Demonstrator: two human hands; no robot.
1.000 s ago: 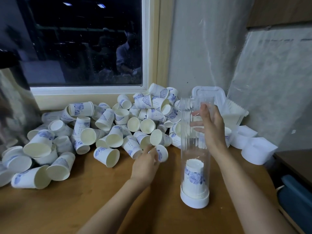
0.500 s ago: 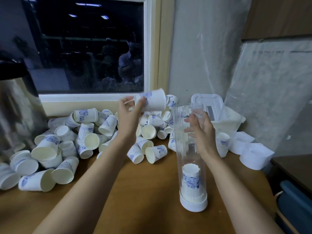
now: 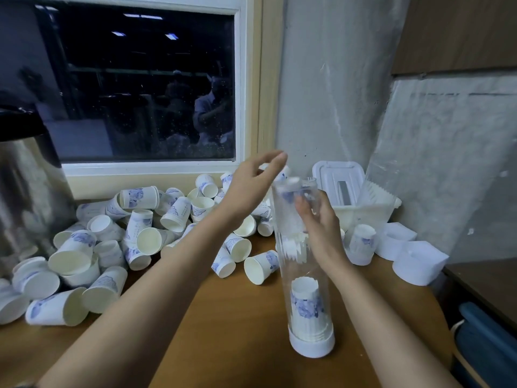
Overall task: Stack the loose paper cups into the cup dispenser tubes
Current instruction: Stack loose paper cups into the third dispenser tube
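Observation:
A clear cup dispenser tube (image 3: 306, 278) stands upright on its white base on the wooden table (image 3: 223, 331). A short stack of white cups with blue print (image 3: 307, 303) sits at its bottom. My right hand (image 3: 321, 228) grips the tube's upper part from the right. My left hand (image 3: 251, 186) hovers just left of the tube's mouth, fingers loose and holding nothing. A blurred cup (image 3: 289, 191) is in the top of the tube, just below those fingers. A big pile of loose cups (image 3: 134, 233) lies at the left and behind.
A steel urn (image 3: 28, 197) stands at the far left. Behind the tube sit a white lidded plastic box (image 3: 340, 177) and a ribbed tray (image 3: 375, 203); white caps (image 3: 416, 261) lie at the right. A window and wall close the back. A blue object (image 3: 489, 348) is beyond the table's right edge.
My left hand picked a cup from the pile, carried it up to the tube's mouth and let it go. The right hand kept hold of the tube.

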